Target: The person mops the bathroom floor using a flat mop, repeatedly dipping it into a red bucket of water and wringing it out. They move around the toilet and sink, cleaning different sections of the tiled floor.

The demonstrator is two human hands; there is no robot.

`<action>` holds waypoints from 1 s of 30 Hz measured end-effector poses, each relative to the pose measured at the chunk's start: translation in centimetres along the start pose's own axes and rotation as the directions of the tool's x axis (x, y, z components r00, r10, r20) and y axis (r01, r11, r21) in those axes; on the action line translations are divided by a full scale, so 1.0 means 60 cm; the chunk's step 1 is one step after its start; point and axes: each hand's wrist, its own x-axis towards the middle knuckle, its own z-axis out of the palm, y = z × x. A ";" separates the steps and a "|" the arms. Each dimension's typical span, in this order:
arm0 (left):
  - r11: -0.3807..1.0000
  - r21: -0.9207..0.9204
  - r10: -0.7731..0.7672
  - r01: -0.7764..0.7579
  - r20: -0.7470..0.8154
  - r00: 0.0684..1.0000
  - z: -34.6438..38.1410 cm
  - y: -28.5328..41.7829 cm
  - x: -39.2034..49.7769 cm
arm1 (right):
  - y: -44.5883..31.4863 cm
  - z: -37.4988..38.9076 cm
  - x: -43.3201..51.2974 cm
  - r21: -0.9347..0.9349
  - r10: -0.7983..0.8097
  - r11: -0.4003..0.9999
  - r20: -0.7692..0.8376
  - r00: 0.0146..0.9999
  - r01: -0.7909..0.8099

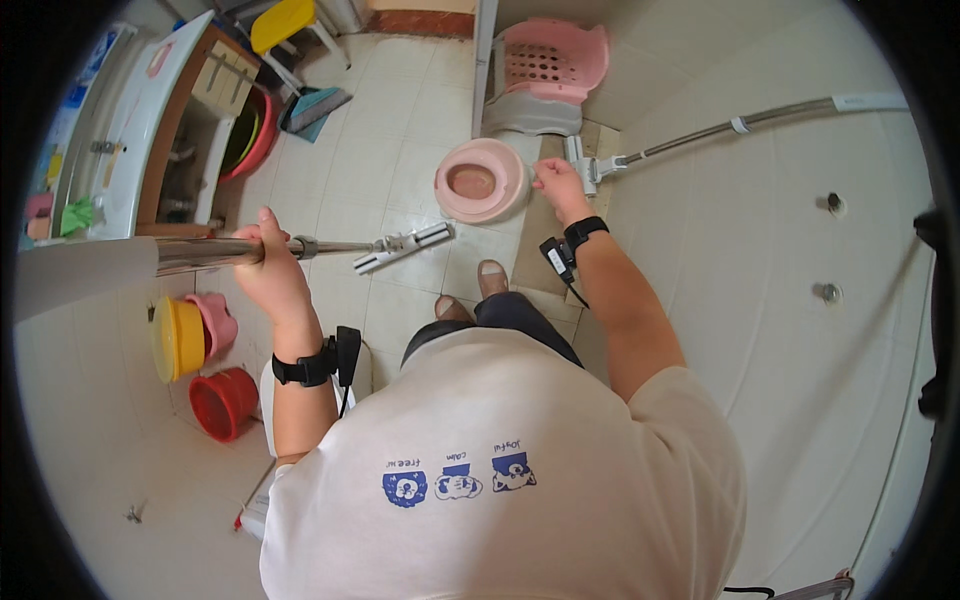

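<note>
My left hand (277, 274) is wrapped around the shiny metal pole (202, 253) of a flat mop. The pole's other end joins a narrow white mop head (405, 247), which rests on the tiled floor and shows no cloth on it. My right hand (559, 184) is held out with its fingers curled, between a round pink plastic potty (491, 206) and a second white mop head (589, 169). Whether anything is between those fingers is too small to tell. The second mop's metal pole (690, 142) slants away to the right.
A pink and grey plastic basket (559, 64) stands behind the potty. Grey and teal cleaning pads (315, 112) lie beside a yellow stool (283, 24). On the left are a washbasin cabinet (169, 112), a yellow basin (180, 337) and a red bucket (223, 403). A tiled step (544, 247) edges the right side.
</note>
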 end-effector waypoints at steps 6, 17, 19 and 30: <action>0.987 -0.152 -0.007 0.059 0.318 0.948 0.015 -0.018 0.005 | -0.053 0.025 -0.082 0.056 0.042 0.998 -0.158 0.987 -0.033; 0.984 -0.167 0.159 -0.060 0.675 0.721 0.223 0.085 -0.155 | -0.119 -0.197 -0.067 0.049 -0.003 0.999 -0.293 0.956 0.018; 0.987 -0.159 0.096 0.030 0.725 0.682 0.243 0.106 -0.161 | -0.133 -0.221 -0.069 0.069 0.011 0.998 -0.295 0.955 0.009; 0.994 -0.106 0.084 0.000 0.788 0.610 0.307 0.187 -0.159 | -0.244 -0.429 -0.037 -0.199 -0.172 0.979 -0.747 0.643 0.030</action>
